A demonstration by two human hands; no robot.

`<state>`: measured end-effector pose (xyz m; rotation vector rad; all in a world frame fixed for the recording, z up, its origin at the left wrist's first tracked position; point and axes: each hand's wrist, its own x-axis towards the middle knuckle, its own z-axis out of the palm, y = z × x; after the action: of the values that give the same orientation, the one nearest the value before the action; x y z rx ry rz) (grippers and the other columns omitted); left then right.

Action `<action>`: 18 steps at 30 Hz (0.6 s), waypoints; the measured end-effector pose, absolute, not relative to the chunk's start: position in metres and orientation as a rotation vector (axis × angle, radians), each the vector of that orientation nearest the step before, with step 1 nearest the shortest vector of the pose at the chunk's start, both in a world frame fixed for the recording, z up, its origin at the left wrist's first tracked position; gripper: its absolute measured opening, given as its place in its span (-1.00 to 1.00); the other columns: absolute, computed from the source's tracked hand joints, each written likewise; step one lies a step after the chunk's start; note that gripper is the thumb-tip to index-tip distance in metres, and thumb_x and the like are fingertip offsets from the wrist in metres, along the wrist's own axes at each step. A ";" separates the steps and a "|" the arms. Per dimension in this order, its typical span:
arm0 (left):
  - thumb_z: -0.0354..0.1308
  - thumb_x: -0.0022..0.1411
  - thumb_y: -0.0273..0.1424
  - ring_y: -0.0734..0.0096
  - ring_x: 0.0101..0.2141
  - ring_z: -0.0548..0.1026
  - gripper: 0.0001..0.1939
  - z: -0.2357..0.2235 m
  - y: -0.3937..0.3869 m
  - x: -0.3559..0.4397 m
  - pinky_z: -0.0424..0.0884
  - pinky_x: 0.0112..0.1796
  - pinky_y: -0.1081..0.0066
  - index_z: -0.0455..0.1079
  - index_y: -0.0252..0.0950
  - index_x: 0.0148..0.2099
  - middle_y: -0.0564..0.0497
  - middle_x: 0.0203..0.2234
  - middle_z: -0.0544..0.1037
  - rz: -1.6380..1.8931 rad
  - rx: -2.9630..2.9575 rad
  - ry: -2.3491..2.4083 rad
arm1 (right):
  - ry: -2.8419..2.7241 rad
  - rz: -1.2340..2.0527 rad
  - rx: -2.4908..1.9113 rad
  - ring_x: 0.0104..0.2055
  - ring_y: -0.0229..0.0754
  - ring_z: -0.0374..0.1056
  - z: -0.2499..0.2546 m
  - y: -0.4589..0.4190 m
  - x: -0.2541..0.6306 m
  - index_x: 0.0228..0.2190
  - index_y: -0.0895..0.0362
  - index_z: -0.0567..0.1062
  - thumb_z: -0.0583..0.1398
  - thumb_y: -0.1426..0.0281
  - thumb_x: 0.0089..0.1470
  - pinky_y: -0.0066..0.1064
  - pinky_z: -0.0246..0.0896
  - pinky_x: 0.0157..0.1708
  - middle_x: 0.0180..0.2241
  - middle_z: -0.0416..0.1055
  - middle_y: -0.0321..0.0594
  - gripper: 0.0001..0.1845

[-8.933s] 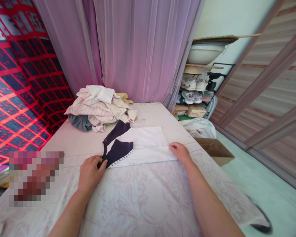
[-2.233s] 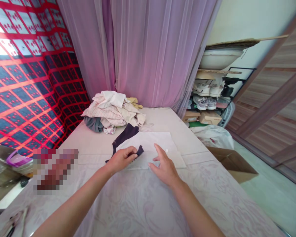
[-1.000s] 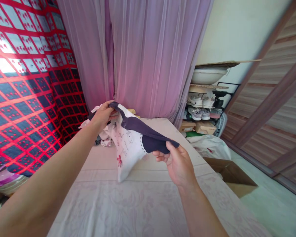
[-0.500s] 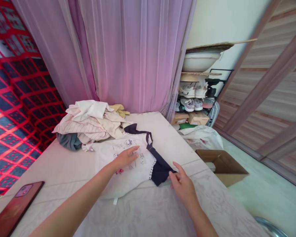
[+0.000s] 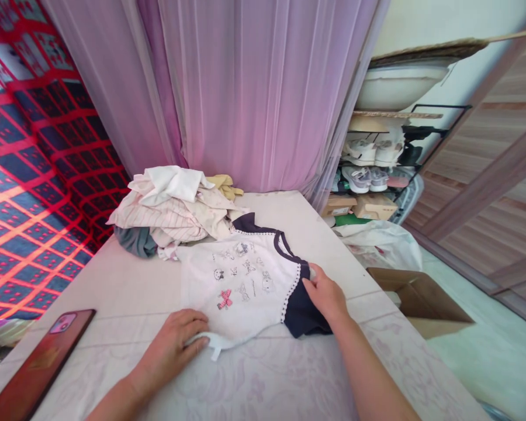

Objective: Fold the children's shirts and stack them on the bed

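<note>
A white T-shirt (image 5: 254,286) with dark navy sleeves and neckline lies spread out, its printed front facing up. Small drawings and a red checked bow show on the chest, and a white tag sticks out at the near edge. My left hand (image 5: 179,339) pinches the shirt's near hem corner between thumb and fingers. At the shoulder seam by the neckline, my right hand (image 5: 326,292) grips the navy fabric. The near navy sleeve (image 5: 304,316) hangs flat below that hand. Fingertips of the right hand are partly hidden.
A heap of crumpled clothes (image 5: 170,204) lies behind the shirt to the left. A red phone (image 5: 44,362) rests at the near left. Beyond the right edge stand an open cardboard box (image 5: 421,298) and a shoe rack (image 5: 372,158). A purple curtain (image 5: 254,99) hangs behind.
My left hand has moved from above the print to the near hem and taken hold of it. My right hand has shifted from the sleeve end to the shoulder. The shirt's neckline is opened out.
</note>
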<state>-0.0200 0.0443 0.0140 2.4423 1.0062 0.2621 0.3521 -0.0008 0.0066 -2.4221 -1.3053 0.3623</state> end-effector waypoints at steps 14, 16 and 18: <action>0.06 0.10 0.04 0.18 -0.28 0.46 -0.41 0.013 0.049 -0.002 0.28 -0.21 0.29 0.26 -0.17 0.09 -0.03 -0.36 0.51 0.261 2.469 1.282 | -1.849 0.192 -2.161 0.21 0.04 0.09 -0.014 -0.098 0.320 -0.01 -0.08 0.43 0.18 0.23 -0.04 -0.05 0.06 0.09 0.23 0.09 -0.16 -0.52; 0.14 0.04 0.03 0.12 -0.22 0.44 -0.38 0.015 0.043 0.000 0.27 -0.18 0.25 0.25 -0.16 0.09 -0.07 -0.30 0.50 0.213 2.598 1.242 | -1.831 0.084 -2.114 0.16 0.00 0.17 -0.017 -0.092 0.320 -0.16 -0.03 0.52 0.09 0.35 0.03 -0.08 0.11 0.06 0.16 0.22 -0.15 -0.67; 0.09 0.14 -0.09 0.15 -0.22 0.45 -0.54 0.018 0.041 0.003 0.28 -0.20 0.27 0.27 -0.13 0.05 -0.06 -0.25 0.49 0.137 2.656 1.264 | -1.800 -0.006 -2.049 0.12 -0.03 0.22 -0.015 -0.083 0.321 -0.25 0.04 0.54 0.04 0.42 0.04 -0.12 0.14 0.05 0.10 0.30 -0.13 -0.69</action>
<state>0.0026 0.0406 0.0179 2.6556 1.2638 0.1373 0.3214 -0.0828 -0.0147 -2.0489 -1.8001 -0.0061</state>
